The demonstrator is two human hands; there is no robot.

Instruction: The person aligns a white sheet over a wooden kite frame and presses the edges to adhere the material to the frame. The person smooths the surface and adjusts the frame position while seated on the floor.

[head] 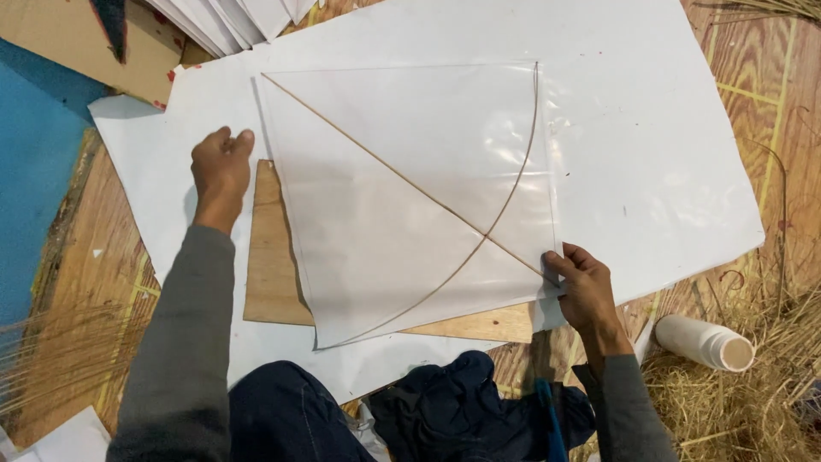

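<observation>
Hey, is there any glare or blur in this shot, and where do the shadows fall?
Head view: sharp overall; soft glare streaks the clear plastic sheet near its upper right; faint shadows sit beside the left hand and under the right hand; the thin sticks at the lower left look blurred; the edges bow slightly, like a wide lens.

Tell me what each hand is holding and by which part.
The right hand pinches the clear plastic kite at its lower right corner. The left hand holds nothing.

Clear plastic kite point(410, 197) with 2 thin sticks, right hand point(586, 287) pinching its corner, left hand point(221, 171) beside.
</observation>
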